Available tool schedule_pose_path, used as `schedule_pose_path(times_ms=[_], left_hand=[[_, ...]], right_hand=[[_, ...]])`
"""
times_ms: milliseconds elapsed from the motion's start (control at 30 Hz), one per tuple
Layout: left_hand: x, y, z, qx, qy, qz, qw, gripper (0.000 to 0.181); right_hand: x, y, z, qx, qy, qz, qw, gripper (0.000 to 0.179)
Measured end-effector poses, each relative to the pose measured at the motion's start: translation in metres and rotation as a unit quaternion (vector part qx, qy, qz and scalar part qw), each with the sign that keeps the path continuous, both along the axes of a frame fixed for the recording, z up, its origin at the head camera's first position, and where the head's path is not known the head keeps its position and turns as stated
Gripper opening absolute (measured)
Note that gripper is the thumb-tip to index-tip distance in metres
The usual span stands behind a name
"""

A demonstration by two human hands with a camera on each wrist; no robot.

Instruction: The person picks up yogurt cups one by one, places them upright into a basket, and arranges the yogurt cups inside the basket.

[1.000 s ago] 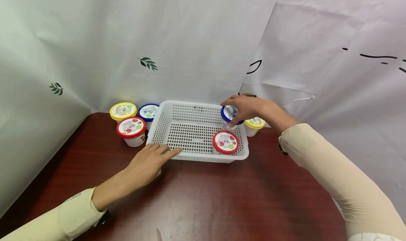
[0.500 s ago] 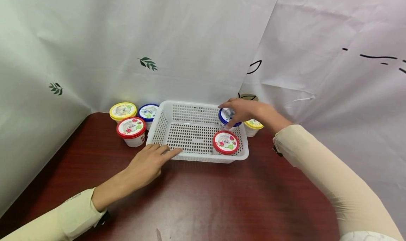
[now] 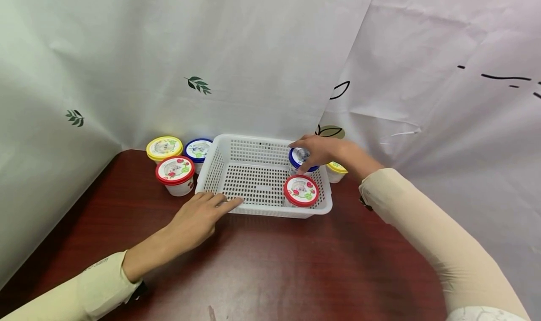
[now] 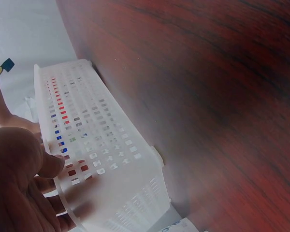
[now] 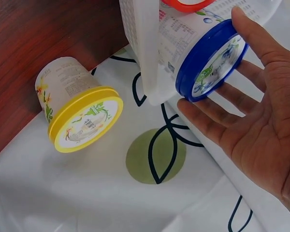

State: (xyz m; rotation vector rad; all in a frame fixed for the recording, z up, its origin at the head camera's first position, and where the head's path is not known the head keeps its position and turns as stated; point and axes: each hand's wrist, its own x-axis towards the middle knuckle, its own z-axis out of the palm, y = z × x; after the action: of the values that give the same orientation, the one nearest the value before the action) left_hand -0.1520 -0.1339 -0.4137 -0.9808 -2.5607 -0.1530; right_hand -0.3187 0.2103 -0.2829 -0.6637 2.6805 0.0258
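In the head view, a white plastic basket [image 3: 262, 210] stands on the table, with a red-lidded tub [image 3: 301, 190] inside near its front right. My left hand [image 3: 196, 220] holds the basket's front left rim; in the left wrist view the thumb [image 4: 52, 166] laps over that rim. My right hand [image 3: 321, 151] grips a blue-lidded tub [image 3: 299, 156] at the basket's back right, just behind the red-lidded one. The right wrist view has the thumb and fingers spread around the blue lid [image 5: 191, 77]. Whether this tub touches the basket floor is hidden.
Left of the basket are a yellow-lidded tub [image 3: 165, 147], another red-lidded tub [image 3: 175, 171] and another blue-lidded tub [image 3: 197, 149]. A second yellow-lidded tub [image 3: 336, 170] stands just outside the right wall. Pale cloth [image 3: 253, 53] hangs behind the dark red table [image 3: 270, 264].
My right hand has shifted a little left and nearer with the blue-lidded tub, toward the red-lidded one in the basket. The left hand and the basket look still.
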Motion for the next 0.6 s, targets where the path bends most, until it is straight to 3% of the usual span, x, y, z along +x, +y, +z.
schedule_pose_path(times_ms=[600], left_hand=[[0.000,-0.001,-0.003,0.005,0.002,-0.002,1.0000,0.072]], right_hand=[[-0.005,-0.001,-0.012,0.001,-0.002,0.004,1.0000,0.094]])
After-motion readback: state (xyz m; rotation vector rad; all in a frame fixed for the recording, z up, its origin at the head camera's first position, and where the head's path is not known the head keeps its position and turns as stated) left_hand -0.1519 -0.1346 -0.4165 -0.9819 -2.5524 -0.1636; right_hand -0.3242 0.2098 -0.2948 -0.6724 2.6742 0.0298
